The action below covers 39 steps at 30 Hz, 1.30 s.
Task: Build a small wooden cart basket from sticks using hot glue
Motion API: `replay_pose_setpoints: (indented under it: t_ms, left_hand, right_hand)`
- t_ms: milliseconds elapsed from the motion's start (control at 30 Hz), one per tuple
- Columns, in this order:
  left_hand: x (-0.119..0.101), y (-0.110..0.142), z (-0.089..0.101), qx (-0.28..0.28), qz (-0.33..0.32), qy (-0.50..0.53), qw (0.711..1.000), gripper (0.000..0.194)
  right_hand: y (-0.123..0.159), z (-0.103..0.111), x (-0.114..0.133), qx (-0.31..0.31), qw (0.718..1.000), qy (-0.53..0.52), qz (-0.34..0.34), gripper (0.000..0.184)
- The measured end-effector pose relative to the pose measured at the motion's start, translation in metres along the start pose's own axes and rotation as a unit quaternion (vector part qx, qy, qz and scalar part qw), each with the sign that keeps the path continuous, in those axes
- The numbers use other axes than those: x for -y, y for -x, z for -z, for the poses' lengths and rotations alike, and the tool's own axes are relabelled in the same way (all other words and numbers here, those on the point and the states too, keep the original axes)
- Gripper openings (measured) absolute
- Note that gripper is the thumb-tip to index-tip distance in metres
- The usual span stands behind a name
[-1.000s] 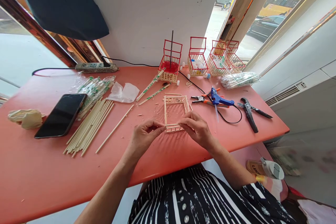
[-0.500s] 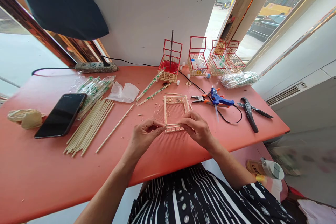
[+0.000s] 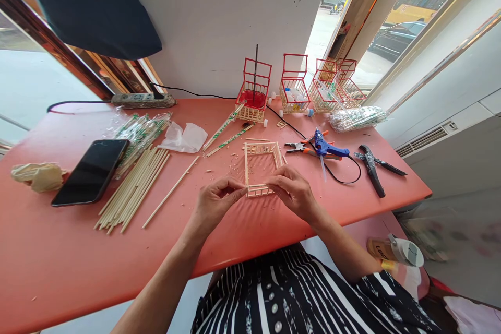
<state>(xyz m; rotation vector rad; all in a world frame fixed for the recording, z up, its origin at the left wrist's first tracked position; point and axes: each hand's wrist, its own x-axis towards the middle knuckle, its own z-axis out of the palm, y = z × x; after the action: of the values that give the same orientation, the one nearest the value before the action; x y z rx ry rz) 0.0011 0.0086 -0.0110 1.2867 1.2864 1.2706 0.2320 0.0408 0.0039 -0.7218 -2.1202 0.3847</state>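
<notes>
A small open frame (image 3: 247,164) of thin wooden sticks, with short uprights round its sides, stands on the red table. Along its near side runs a short wooden stick (image 3: 257,186). Thumb and fingers of my left hand (image 3: 215,201) pinch this stick's left end at the frame's near left corner. My right hand (image 3: 293,190) is closed on the stick's right end, covering the near right corner. Whether the stick is fixed to the frame or just resting on it, I cannot tell. Wood crumbs lie around and inside the frame.
Left are a bundle of sticks (image 3: 135,190), one loose stick (image 3: 170,191) and a phone (image 3: 91,172). A blue glue gun (image 3: 329,147), orange-handled pliers (image 3: 297,147) and black-handled cutters (image 3: 373,167) lie right. Several red-trimmed stick carts (image 3: 295,86) stand at the back.
</notes>
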Motion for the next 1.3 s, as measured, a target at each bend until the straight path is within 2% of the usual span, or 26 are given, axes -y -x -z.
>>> replay_pose_setpoints:
  t_ms: [1300]
  left_hand:
    - [-0.0029,0.0010,0.0008,0.006,0.001,-0.008,1.000,0.016]
  right_hand:
    - [-0.0005,0.0006,-0.0002,0.004,1.000,-0.009,-0.005,0.013]
